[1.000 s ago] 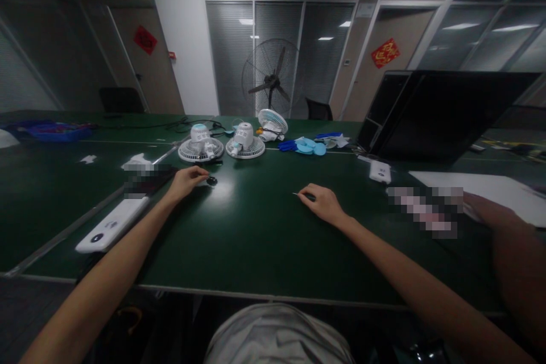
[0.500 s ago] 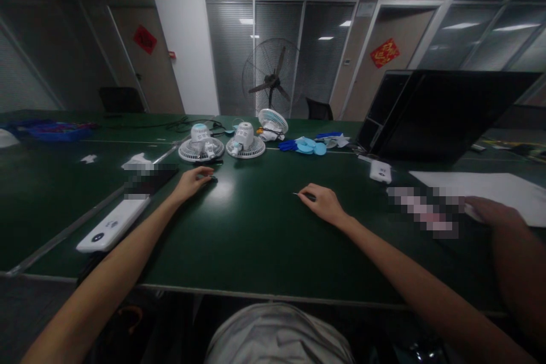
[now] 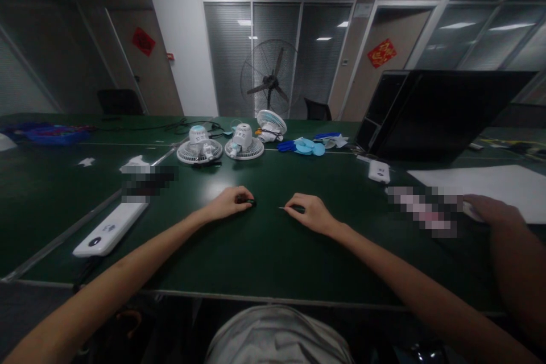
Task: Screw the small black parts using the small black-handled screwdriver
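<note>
My left hand (image 3: 230, 203) is closed over the green tabletop, its fingers round a small dark piece (image 3: 251, 202) too small to make out. Just across from it, my right hand (image 3: 313, 213) pinches a slim tool like a small screwdriver, its thin pale shaft (image 3: 281, 208) pointing left and its dark handle mostly hidden by the fingers. A short gap separates the two hands. Beyond them a white desk fan (image 3: 244, 145) lies face down beside a second fan (image 3: 199, 148); a third fan (image 3: 272, 122) is tilted behind.
Pale blue fan blades (image 3: 307, 147) and blue gloves (image 3: 288, 147) lie at the back. A white power bank (image 3: 113, 227) is at the left, a small white device (image 3: 379, 171) at the right. Another person's hand (image 3: 490, 210) is by white paper (image 3: 503, 187), below a big black monitor (image 3: 443, 116).
My left hand has moved right and nearer to me with the dark piece, towards my right hand. My right hand has shifted slightly left and nearer, still pinching the tool.
</note>
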The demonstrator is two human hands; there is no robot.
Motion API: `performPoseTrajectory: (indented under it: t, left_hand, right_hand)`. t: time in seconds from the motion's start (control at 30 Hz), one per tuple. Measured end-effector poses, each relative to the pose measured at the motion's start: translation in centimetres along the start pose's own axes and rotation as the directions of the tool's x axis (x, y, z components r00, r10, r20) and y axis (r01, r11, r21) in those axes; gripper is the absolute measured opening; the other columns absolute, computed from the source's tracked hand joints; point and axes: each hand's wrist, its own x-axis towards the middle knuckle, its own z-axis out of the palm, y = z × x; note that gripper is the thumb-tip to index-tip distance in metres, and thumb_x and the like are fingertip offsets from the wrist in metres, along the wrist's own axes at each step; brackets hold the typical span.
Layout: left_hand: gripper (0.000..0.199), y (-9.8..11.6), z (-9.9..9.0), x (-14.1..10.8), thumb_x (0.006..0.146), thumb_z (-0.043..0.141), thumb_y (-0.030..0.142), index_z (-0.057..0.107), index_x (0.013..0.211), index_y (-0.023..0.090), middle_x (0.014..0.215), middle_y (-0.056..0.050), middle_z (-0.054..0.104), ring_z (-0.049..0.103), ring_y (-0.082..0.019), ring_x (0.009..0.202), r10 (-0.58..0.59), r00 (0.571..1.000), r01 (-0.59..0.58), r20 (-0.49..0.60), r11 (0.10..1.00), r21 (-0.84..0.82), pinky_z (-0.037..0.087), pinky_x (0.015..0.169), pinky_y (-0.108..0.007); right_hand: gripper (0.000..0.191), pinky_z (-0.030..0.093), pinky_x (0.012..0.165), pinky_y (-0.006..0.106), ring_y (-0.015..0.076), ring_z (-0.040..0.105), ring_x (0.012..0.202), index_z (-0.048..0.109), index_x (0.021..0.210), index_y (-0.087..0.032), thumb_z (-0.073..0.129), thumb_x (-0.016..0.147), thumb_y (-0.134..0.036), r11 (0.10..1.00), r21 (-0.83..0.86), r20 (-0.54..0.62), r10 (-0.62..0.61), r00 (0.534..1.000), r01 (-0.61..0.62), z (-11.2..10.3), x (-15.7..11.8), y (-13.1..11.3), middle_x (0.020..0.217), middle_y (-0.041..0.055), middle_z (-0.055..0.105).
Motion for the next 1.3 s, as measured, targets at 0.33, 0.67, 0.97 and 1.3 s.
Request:
performPoseTrajectory:
  t: [0.33,0.67,0.97,1.3]
  left_hand:
    - [0.021,4.4,4.9,2.3,0.091,0.069,0.033,0.073,0.107,0.020,0.101,-0.007,0.069,0.063,-0.019,0.087,0.128,0.991,-0.125,0.024,0.988,-0.085,0.050,0.076,-0.031]
    - [0.022,4.3,4.9,2.1,0.091,0.071,0.036,0.073,0.108,0.022,0.101,-0.006,0.068,0.064,-0.020,0.087,0.150,0.988,-0.148,0.027,0.986,-0.082,0.050,0.078,-0.032]
    - [0.019,4.5,4.7,2.0,0.094,0.070,0.033,0.071,0.109,0.021,0.106,-0.006,0.066,0.062,-0.022,0.098,0.171,0.985,-0.171,0.020,0.985,-0.010,0.050,0.084,-0.033]
    - [0.030,-2.7,-1.8,-2.5,0.105,0.050,0.039,0.067,0.126,0.025,0.123,-0.010,0.066,0.062,-0.025,0.114,0.150,0.988,-0.153,0.033,0.983,0.097,0.049,0.101,-0.038]
  right_hand:
    - [0.020,0.055,0.075,0.032,0.0205,0.069,0.087,0.075,0.108,-0.023,0.060,0.105,-0.036,0.999,-0.033,0.004,-0.028,1.000,0.028,0.0,0.0,-0.9,0.104,0.0059,0.072]
    - [0.024,0.056,0.075,0.032,0.0210,0.069,0.087,0.075,0.106,-0.021,0.057,0.106,-0.038,0.999,0.010,-0.027,-0.047,0.999,0.047,0.4,0.7,-1.6,0.104,0.0069,0.072]
    - [0.023,0.057,0.077,0.034,0.0218,0.070,0.090,0.073,0.108,-0.022,0.056,0.107,-0.037,0.998,0.040,-0.108,-0.035,0.993,0.039,1.2,1.0,-1.4,0.105,0.0074,0.072]
    - [0.025,0.059,0.077,0.034,0.0227,0.070,0.092,0.073,0.107,-0.021,0.056,0.107,-0.040,0.991,0.121,-0.173,0.070,0.983,-0.049,0.2,0.4,-0.2,0.106,0.0077,0.073]
